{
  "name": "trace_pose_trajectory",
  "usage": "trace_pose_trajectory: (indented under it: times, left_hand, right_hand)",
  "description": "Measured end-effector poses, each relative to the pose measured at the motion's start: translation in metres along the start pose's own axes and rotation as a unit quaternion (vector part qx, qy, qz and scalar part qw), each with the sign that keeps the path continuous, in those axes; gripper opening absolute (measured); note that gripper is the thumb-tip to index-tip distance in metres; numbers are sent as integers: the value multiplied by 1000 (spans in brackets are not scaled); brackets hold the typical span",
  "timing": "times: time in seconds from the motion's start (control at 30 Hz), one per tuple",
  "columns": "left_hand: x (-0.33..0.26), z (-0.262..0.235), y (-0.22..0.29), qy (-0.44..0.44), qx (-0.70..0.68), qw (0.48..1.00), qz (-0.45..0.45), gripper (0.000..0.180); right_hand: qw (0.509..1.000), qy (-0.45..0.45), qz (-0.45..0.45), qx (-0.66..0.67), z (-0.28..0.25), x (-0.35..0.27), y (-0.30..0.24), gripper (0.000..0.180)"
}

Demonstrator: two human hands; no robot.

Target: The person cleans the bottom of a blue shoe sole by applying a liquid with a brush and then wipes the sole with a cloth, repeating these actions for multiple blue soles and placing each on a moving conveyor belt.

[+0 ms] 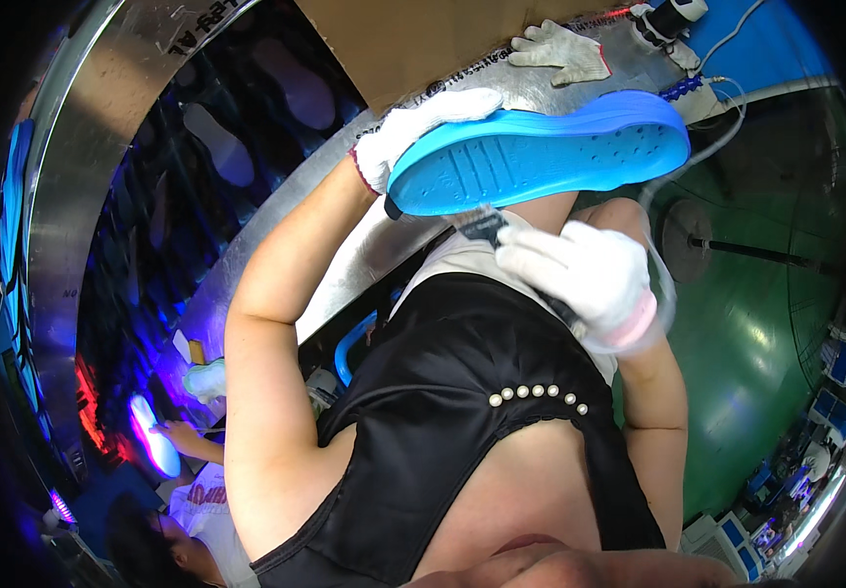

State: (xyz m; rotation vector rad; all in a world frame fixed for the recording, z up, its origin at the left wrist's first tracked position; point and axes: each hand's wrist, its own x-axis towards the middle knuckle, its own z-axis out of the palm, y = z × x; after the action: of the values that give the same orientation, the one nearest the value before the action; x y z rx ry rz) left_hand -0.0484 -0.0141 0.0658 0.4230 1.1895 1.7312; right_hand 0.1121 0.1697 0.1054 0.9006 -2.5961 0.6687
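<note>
My left hand (425, 122), in a white knitted glove, is closed around the heel or toe end of a bright blue shoe sole (531, 157). The sole lies tilted with its hollow inner side toward me, showing ribs and small holes. Just below its lower rim, my right hand (580, 272), also white-gloved and slightly blurred, is closed on a brush (483, 227) with a dark handle. The bristles are close to the sole's edge; whether they touch it I cannot tell.
Along the left runs a dark conveyor (163, 211) carrying soles under purple light, edged by a metal ledge (276, 191). A co-worker (209, 490) at lower left holds a lit sole. A loose glove (560, 53) and cardboard (394, 44) lie beyond; a hose (732, 122) hangs right.
</note>
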Motion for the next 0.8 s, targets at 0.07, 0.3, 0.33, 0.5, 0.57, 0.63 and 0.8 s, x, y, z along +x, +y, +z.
trace_pose_trajectory:
  times: [0.07,0.3,0.33,0.5,0.57,0.63,0.8]
  left_hand:
    - [-4,-2,-4,52,-6,998,-18,56]
    - [3,-61,-24,-85,368,852,364,45]
    - [3,-61,-24,-101,286,902,306,45]
    - [-1,-51,-19,49,242,947,207,62]
    - [-7,-32,-2,76,121,985,93,70]
    - [-11,-10,21,104,-59,990,-76,79]
    - [-10,-10,-7,41,-201,979,3,70]
  right_hand:
    - [999,18,6,36,-7,2,-1,26]
    - [1000,-8,15,-16,-24,-1,0,25]
    - [999,41,7,4,-24,1,9,26]
    - [998,-17,12,-55,-31,3,2,24]
    - [998,18,4,-53,-36,1,13,26]
    - [996,71,14,-58,-37,2,26,28]
    - [994,51,12,101,-34,5,11,25]
